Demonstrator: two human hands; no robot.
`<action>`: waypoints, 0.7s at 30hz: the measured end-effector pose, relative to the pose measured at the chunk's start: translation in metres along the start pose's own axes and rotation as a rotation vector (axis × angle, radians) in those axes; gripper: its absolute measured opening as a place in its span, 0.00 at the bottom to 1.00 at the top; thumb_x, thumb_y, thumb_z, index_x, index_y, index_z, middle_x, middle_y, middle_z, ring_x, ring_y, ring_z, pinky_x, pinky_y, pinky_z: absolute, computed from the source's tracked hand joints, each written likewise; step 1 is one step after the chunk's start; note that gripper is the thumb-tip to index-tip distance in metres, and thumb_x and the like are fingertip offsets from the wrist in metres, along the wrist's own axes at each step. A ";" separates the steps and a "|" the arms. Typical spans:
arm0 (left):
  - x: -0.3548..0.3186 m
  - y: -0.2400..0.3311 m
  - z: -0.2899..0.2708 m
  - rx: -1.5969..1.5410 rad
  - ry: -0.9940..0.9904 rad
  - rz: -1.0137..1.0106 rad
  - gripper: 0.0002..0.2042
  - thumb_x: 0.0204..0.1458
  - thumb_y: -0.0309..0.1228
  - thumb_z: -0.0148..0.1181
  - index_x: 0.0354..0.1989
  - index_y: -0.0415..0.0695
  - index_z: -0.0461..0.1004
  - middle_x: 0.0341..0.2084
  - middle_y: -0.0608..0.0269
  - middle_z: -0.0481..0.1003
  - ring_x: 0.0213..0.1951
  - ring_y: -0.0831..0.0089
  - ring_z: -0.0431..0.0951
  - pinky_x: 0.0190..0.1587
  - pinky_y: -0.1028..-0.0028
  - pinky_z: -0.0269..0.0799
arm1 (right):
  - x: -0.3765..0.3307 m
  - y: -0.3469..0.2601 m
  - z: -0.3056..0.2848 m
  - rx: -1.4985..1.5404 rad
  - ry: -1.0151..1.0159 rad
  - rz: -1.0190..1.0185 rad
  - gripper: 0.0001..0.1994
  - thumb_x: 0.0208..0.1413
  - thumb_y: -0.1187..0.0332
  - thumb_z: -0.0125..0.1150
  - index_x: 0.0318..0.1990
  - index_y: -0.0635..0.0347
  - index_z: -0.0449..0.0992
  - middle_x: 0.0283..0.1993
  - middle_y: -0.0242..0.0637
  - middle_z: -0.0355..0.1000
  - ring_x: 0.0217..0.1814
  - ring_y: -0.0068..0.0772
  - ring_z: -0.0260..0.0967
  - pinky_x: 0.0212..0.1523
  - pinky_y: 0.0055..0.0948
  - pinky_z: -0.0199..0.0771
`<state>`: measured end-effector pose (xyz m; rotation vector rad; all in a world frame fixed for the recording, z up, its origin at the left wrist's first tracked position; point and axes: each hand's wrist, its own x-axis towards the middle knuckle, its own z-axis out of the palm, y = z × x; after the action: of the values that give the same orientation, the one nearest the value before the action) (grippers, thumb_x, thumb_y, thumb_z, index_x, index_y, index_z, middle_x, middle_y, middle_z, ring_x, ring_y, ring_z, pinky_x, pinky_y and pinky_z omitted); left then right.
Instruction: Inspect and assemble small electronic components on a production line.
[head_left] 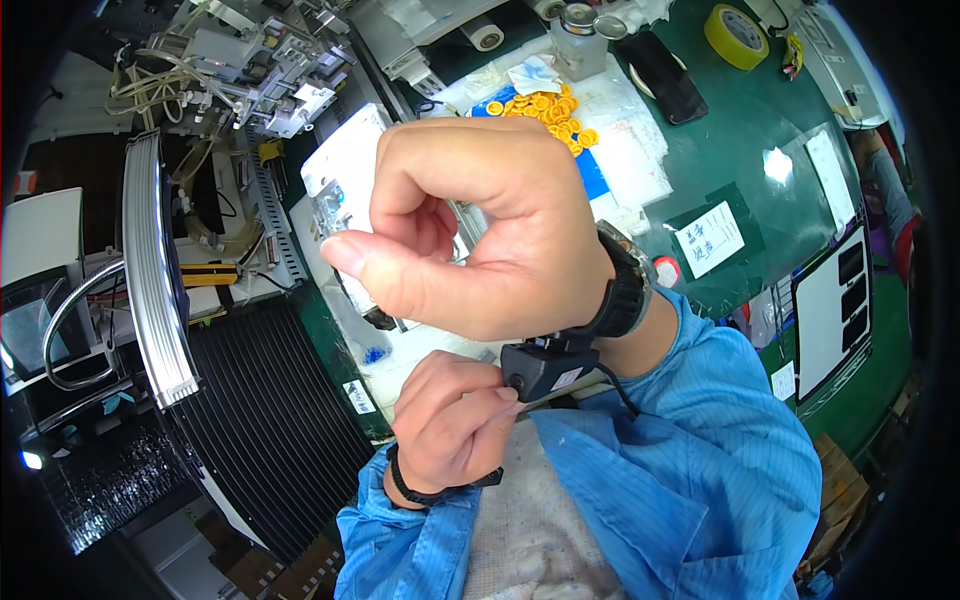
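My right hand (480,230) is raised close to the camera, its fingers curled into a loose fist and the thumb pointing left; nothing shows inside it. A black strap (622,290) circles its wrist and carries a small black box-shaped device (548,368) on the underside. My left hand (450,420), with a thin black band on its wrist, sits just below and pinches the left end of that device with its fingertips. Both forearms wear blue sleeves.
Behind the hands, on the green bench (760,130), lie a white housing (340,165), a pile of orange rings (548,108), a black phone (665,75), a yellow tape roll (735,35) and a paper label (710,238). Machinery (240,70) and a ribbed black mat (265,400) stand at left.
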<state>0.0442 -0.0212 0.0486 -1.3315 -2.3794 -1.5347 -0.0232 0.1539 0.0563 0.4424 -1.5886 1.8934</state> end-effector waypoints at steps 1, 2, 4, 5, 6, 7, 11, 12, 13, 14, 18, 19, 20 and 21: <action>0.000 0.000 0.000 0.000 0.000 0.000 0.16 0.40 0.17 0.71 0.38 0.41 0.74 0.28 0.55 0.76 0.25 0.61 0.75 0.27 0.68 0.70 | 0.000 0.000 0.000 -0.002 0.000 0.002 0.15 0.50 0.67 0.69 0.19 0.59 0.69 0.16 0.30 0.66 0.17 0.23 0.64 0.19 0.23 0.64; 0.000 0.000 0.000 -0.002 0.000 0.002 0.16 0.40 0.17 0.71 0.38 0.40 0.74 0.28 0.55 0.76 0.25 0.61 0.76 0.28 0.68 0.70 | 0.000 0.000 0.000 -0.002 -0.001 0.002 0.15 0.50 0.67 0.69 0.19 0.59 0.69 0.16 0.30 0.66 0.17 0.23 0.64 0.19 0.23 0.64; 0.000 -0.001 0.000 -0.005 0.001 0.006 0.15 0.41 0.17 0.71 0.38 0.40 0.74 0.28 0.55 0.76 0.25 0.61 0.76 0.28 0.68 0.70 | 0.000 0.001 0.001 0.005 0.011 0.000 0.15 0.50 0.67 0.69 0.19 0.59 0.69 0.16 0.30 0.66 0.17 0.22 0.65 0.19 0.22 0.64; 0.000 -0.001 0.001 -0.006 0.005 0.012 0.15 0.41 0.17 0.71 0.38 0.40 0.74 0.28 0.55 0.76 0.25 0.61 0.76 0.27 0.68 0.70 | 0.000 0.001 0.001 0.005 0.010 -0.001 0.15 0.50 0.67 0.69 0.19 0.59 0.69 0.16 0.30 0.66 0.17 0.22 0.65 0.19 0.22 0.64; 0.000 -0.002 0.001 -0.008 0.008 0.017 0.15 0.41 0.17 0.71 0.38 0.40 0.74 0.28 0.56 0.76 0.25 0.61 0.76 0.27 0.68 0.70 | 0.000 0.001 0.001 0.009 0.011 0.001 0.15 0.50 0.67 0.69 0.19 0.59 0.69 0.16 0.30 0.67 0.17 0.22 0.65 0.19 0.22 0.64; 0.000 -0.002 0.001 -0.008 0.008 0.017 0.15 0.41 0.17 0.71 0.38 0.40 0.74 0.28 0.56 0.76 0.25 0.61 0.76 0.27 0.68 0.70 | 0.000 0.002 0.001 0.013 0.012 0.002 0.15 0.50 0.67 0.69 0.19 0.59 0.69 0.16 0.30 0.67 0.17 0.21 0.65 0.19 0.22 0.64; 0.001 -0.003 0.000 0.005 0.010 0.032 0.16 0.40 0.17 0.71 0.38 0.40 0.74 0.28 0.56 0.76 0.25 0.61 0.76 0.27 0.68 0.69 | 0.000 0.002 0.001 0.016 0.015 -0.006 0.15 0.50 0.67 0.69 0.19 0.59 0.70 0.16 0.30 0.67 0.17 0.21 0.65 0.19 0.22 0.64; 0.001 -0.003 0.000 0.006 0.014 0.038 0.16 0.40 0.17 0.71 0.38 0.40 0.74 0.28 0.56 0.76 0.25 0.61 0.76 0.27 0.69 0.69 | 0.000 0.002 0.001 0.014 0.015 -0.007 0.14 0.50 0.67 0.69 0.19 0.59 0.70 0.16 0.30 0.67 0.17 0.21 0.65 0.19 0.22 0.64; 0.001 -0.002 0.000 0.007 0.015 0.038 0.16 0.40 0.17 0.71 0.38 0.40 0.74 0.28 0.56 0.76 0.25 0.61 0.76 0.27 0.69 0.69 | 0.000 0.002 0.001 0.012 0.014 -0.009 0.14 0.50 0.67 0.69 0.19 0.59 0.70 0.16 0.30 0.67 0.17 0.21 0.65 0.19 0.22 0.64; 0.001 -0.002 0.000 0.010 0.016 0.039 0.16 0.40 0.17 0.71 0.38 0.40 0.74 0.27 0.56 0.76 0.25 0.62 0.76 0.27 0.69 0.69 | 0.000 0.002 0.002 0.012 0.014 -0.009 0.14 0.50 0.67 0.69 0.19 0.59 0.70 0.16 0.30 0.67 0.17 0.21 0.65 0.19 0.22 0.64; 0.002 -0.002 -0.001 0.016 0.021 0.041 0.17 0.39 0.17 0.72 0.38 0.40 0.74 0.27 0.57 0.76 0.24 0.62 0.76 0.27 0.69 0.69 | -0.001 0.003 0.002 0.019 0.017 -0.006 0.14 0.50 0.68 0.70 0.19 0.59 0.70 0.16 0.29 0.67 0.17 0.20 0.65 0.19 0.21 0.64; 0.002 -0.002 -0.001 0.016 0.022 0.040 0.17 0.39 0.17 0.72 0.38 0.40 0.74 0.27 0.57 0.76 0.24 0.62 0.76 0.27 0.69 0.69 | -0.001 0.003 0.002 0.026 0.013 0.001 0.14 0.50 0.68 0.70 0.19 0.60 0.70 0.16 0.29 0.67 0.17 0.20 0.65 0.19 0.21 0.64; 0.002 -0.002 -0.002 0.021 0.023 0.042 0.17 0.39 0.17 0.72 0.38 0.40 0.74 0.27 0.57 0.77 0.24 0.62 0.76 0.27 0.69 0.69 | -0.001 0.003 0.002 0.026 0.012 0.002 0.14 0.50 0.68 0.70 0.19 0.60 0.70 0.16 0.29 0.67 0.17 0.20 0.65 0.19 0.21 0.64; 0.002 -0.002 -0.002 0.026 0.024 0.044 0.17 0.39 0.17 0.72 0.39 0.40 0.75 0.27 0.57 0.77 0.24 0.62 0.76 0.27 0.69 0.69 | 0.000 0.003 0.002 0.027 0.009 0.005 0.14 0.50 0.68 0.70 0.19 0.60 0.70 0.16 0.29 0.67 0.17 0.20 0.65 0.19 0.21 0.64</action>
<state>0.0405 -0.0212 0.0491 -1.3429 -2.3318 -1.4952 -0.0250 0.1520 0.0540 0.4405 -1.5615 1.9199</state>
